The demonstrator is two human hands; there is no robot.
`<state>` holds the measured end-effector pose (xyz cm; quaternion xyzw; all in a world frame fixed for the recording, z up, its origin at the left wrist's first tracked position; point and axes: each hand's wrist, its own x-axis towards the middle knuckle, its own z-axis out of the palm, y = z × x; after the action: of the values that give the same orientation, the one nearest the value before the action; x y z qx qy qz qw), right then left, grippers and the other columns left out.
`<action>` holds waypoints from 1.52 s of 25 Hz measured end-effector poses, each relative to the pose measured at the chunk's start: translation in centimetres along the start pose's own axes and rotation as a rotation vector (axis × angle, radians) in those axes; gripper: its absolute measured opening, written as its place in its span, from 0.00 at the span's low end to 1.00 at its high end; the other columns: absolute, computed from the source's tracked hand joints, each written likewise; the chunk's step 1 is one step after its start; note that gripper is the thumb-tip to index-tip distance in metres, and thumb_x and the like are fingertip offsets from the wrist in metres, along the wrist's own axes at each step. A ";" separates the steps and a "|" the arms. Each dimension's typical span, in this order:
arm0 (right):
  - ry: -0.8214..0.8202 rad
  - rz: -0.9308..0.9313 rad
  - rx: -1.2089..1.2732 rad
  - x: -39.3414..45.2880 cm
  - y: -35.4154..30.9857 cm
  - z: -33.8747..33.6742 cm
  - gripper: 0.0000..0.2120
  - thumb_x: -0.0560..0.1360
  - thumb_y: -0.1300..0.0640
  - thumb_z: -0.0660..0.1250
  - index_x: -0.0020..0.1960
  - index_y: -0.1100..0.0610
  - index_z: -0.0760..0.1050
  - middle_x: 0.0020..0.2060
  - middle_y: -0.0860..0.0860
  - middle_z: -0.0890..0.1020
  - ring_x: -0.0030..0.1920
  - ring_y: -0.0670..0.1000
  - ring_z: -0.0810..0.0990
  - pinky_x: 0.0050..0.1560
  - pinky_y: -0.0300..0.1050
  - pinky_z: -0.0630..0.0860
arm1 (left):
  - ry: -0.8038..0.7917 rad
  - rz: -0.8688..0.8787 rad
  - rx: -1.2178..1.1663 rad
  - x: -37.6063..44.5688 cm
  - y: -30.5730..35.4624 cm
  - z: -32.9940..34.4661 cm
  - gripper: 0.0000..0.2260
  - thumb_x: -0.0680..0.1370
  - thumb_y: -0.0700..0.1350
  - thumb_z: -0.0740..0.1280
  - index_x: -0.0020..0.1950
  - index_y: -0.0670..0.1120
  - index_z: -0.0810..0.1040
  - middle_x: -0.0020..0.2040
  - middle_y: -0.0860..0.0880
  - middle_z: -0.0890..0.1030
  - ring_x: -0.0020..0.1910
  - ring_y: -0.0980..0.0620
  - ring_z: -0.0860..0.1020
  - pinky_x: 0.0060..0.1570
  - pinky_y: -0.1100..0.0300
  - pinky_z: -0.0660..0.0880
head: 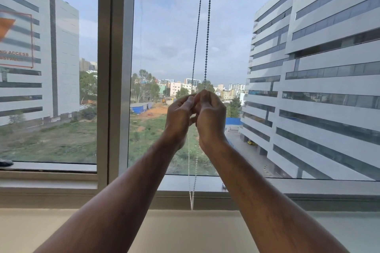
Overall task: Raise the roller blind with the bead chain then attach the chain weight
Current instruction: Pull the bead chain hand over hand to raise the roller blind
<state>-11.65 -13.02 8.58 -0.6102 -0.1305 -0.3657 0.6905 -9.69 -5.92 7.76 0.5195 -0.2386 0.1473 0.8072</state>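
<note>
The bead chain [207, 31] hangs as two strands from above the frame, down the middle of the window. My left hand [179, 118] pinches the left strand and my right hand [210, 115] pinches the right strand, the two hands touching at chest height. Below my hands the white loop of the chain [192, 195] drops to just above the sill. The roller blind itself is out of view, above the frame. I see no chain weight; my fingers hide whatever lies between them.
A grey window mullion [115, 72] stands left of the chain. The beige sill [185, 230] runs across the bottom. An orange sticker [15, 39] is on the left pane. Office buildings and open ground lie outside the glass.
</note>
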 end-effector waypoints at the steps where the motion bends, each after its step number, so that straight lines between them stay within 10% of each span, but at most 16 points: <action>1: -0.008 0.015 0.025 -0.5 0.5 -0.1 0.14 0.85 0.56 0.60 0.48 0.58 0.82 0.35 0.47 0.82 0.33 0.42 0.80 0.32 0.36 0.74 | -0.002 0.005 -0.006 0.5 0.8 0.3 0.13 0.86 0.42 0.59 0.61 0.42 0.82 0.54 0.44 0.87 0.52 0.49 0.85 0.40 0.60 0.81; 7: -0.068 0.073 0.004 -3.8 3.7 -0.9 0.15 0.85 0.57 0.60 0.44 0.59 0.80 0.30 0.50 0.71 0.30 0.46 0.66 0.31 0.43 0.62 | -0.043 0.022 -0.047 3.1 5.3 2.7 0.15 0.86 0.45 0.58 0.65 0.38 0.78 0.58 0.40 0.86 0.57 0.44 0.86 0.57 0.47 0.82; 12: -0.127 0.113 0.014 -6.3 6.1 -1.7 0.15 0.85 0.59 0.59 0.43 0.59 0.78 0.29 0.46 0.70 0.30 0.44 0.66 0.31 0.38 0.63 | -0.018 0.056 0.000 4.0 7.1 3.9 0.14 0.87 0.44 0.57 0.64 0.38 0.78 0.49 0.43 0.87 0.43 0.49 0.86 0.37 0.58 0.81; 19: -0.207 0.172 0.102 -6.7 7.2 -1.9 0.15 0.86 0.58 0.58 0.45 0.60 0.77 0.26 0.49 0.67 0.26 0.45 0.62 0.24 0.38 0.60 | 0.088 0.181 0.078 3.6 5.8 3.6 0.12 0.84 0.39 0.60 0.47 0.47 0.82 0.29 0.52 0.70 0.23 0.57 0.61 0.23 0.64 0.59; 29: -0.238 0.305 0.106 -1.3 5.3 -3.4 0.21 0.86 0.50 0.54 0.51 0.57 0.83 0.45 0.52 0.90 0.55 0.58 0.86 0.58 0.55 0.76 | 0.079 0.213 0.079 1.2 2.9 1.4 0.14 0.86 0.41 0.59 0.44 0.47 0.80 0.28 0.52 0.68 0.24 0.56 0.59 0.24 0.63 0.57; 38: -0.308 0.317 -0.018 2.0 2.9 -3.8 0.24 0.86 0.51 0.52 0.54 0.64 0.83 0.43 0.55 0.89 0.46 0.53 0.87 0.50 0.49 0.74 | 0.077 0.240 0.083 0.9 3.2 1.3 0.13 0.86 0.40 0.59 0.45 0.45 0.79 0.31 0.48 0.66 0.21 0.60 0.61 0.24 0.68 0.62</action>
<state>-9.31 -17.32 6.84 -0.6778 -0.1340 -0.1562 0.7058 -10.82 -5.77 11.13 0.5140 -0.2618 0.2723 0.7701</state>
